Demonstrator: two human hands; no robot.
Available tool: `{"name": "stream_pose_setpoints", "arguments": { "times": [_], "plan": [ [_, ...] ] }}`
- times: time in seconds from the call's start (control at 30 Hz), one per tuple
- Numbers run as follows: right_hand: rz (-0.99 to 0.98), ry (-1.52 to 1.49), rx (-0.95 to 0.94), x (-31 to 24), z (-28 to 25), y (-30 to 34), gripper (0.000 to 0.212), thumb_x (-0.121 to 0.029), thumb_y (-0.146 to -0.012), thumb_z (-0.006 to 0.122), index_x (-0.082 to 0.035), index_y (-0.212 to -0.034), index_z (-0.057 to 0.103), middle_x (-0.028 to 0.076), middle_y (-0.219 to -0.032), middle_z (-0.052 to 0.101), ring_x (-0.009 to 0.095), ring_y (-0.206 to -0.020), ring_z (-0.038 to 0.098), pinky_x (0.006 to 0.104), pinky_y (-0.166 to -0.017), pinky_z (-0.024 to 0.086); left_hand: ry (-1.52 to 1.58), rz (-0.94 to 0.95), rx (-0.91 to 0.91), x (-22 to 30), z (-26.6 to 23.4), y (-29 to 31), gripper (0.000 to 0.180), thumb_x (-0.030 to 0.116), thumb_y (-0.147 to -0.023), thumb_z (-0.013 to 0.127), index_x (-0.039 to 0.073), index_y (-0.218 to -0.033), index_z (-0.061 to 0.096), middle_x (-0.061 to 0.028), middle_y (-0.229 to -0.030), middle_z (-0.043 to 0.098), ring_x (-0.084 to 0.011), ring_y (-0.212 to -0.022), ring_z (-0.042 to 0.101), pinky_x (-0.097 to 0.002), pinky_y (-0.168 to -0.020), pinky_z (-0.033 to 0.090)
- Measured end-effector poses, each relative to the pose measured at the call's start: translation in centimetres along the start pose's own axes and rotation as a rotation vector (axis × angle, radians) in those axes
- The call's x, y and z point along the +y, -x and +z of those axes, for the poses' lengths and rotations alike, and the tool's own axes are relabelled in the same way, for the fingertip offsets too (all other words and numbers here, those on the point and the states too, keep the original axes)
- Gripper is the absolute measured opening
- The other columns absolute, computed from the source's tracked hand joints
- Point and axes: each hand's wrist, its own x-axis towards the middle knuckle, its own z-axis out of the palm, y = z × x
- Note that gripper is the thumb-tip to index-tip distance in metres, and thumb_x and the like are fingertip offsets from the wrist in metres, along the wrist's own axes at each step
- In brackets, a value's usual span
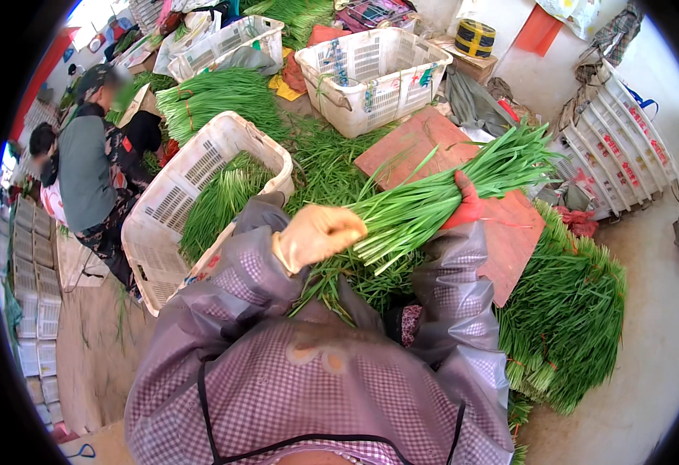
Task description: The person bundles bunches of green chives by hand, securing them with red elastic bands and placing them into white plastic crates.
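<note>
At the bottom of the frame I am looking down over the wearer's checked apron (293, 387), and its sleeves are leading up to the two gloved hands. In the centre, the left hand (320, 236), in a pale yellow glove, is curling its fingers beside the cut ends; I am not able to tell whether it is pinching a stalk. Right of centre, the right hand (463, 203), in a red glove, is closing around the bunch of green stalks (425, 194), which is lying aslant, leaves toward the upper right.

I am judging that this grip should be staying firm but not crushing, low enough to be keeping the leaves from fanning, while the left fingertips are best working lightly at the pale ends, evening them and teasing out strays.

Behind the bunch, a reddish board (417, 143) is lying at a tilt in the picture, and loose stalks (328, 167) are spreading left of it. Tied bundles (568, 310) are filling the lower right, and a white crate (157, 203) is holding more at left. Farther off, an open crate (382, 108) is standing at upper centre, and a co-worker (95, 174) is bending at upper left.
</note>
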Motion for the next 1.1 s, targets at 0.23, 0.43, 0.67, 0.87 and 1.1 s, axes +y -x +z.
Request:
{"name": "stream_pose_setpoints", "arguments": {
  "times": [0.23, 0.43, 0.67, 0.87, 1.1],
  "plan": [
    [-0.004, 0.106, 0.008, 0.1, 3.0, 2.1, 0.029, -0.022, -0.084, 0.062, 0.003, -0.097, 0.055, 0.02, -0.084, 0.063, 0.035, -0.074, 0.063, 0.0501, -0.075, 0.054, -0.404, -0.008, 0.083, -1.6, -0.7, -5.4, 0.087, 0.053, -0.077, 0.073, -0.006, -0.134, 0.042, -0.0203, -0.117, 0.06, -0.0265, -0.104, 0.06, -0.0353, -0.088, 0.048],
    [-0.332, 0.31, 0.092, 0.8, 2.3, 1.2, 0.022, -0.013, -0.082, 0.066, 0.002, -0.094, 0.056, 0.015, -0.081, 0.062, 0.029, -0.068, 0.062, 0.044, -0.064, 0.054, 0.424, -0.228, 0.068, -1.8, 2.3, -7.1, 0.034, 0.022, -0.088, 0.068, -0.005, -0.108, 0.063, -0.0121, -0.1, 0.069, -0.0209, -0.095, 0.065, -0.0285, -0.083, 0.051],
    [-0.129, 0.02, 0.137, -1.3, 1.5, 1.9, 0.019, -0.017, -0.082, 0.066, -0.003, -0.09, 0.057, 0.012, -0.078, 0.061, 0.03, -0.067, 0.061, 0.046, -0.066, 0.054, 1.368, -0.193, 0.377, -4.3, 2.2, -6.5, 0.027, 0.017, -0.087, 0.069, 0.003, -0.109, 0.063, -0.0093, -0.099, 0.067, -0.0235, -0.094, 0.066, -0.0349, -0.087, 0.053],
    [-0.179, -0.129, 0.136, -4.6, -2.9, 0.2, 0.019, -0.026, -0.084, 0.059, -0.008, -0.089, 0.06, 0.013, -0.082, 0.065, 0.033, -0.072, 0.062, 0.0494, -0.07, 0.052, 1.544, -0.251, 0.29, -6.4, 3.3, -6.6, 0.023, 0.016, -0.091, 0.063, 0.004, -0.111, 0.062, -0.0066, -0.104, 0.067, -0.0228, -0.095, 0.066, -0.0346, -0.09, 0.052],
    [-0.302, 0.02, 0.089, -12.2, -5.5, 1.9, 0.026, -0.028, -0.084, 0.061, -0.008, -0.1, 0.061, 0.012, -0.083, 0.066, 0.029, -0.077, 0.063, 0.0471, -0.075, 0.052, 1.199, -0.243, 0.244, -7.2, 1.7, -5.4, 0.027, 0.02, -0.088, 0.067, 0.0, -0.105, 0.064, -0.0091, -0.094, 0.069, -0.0149, -0.077, 0.065, -0.0304, -0.079, 0.053]
  ]
}}
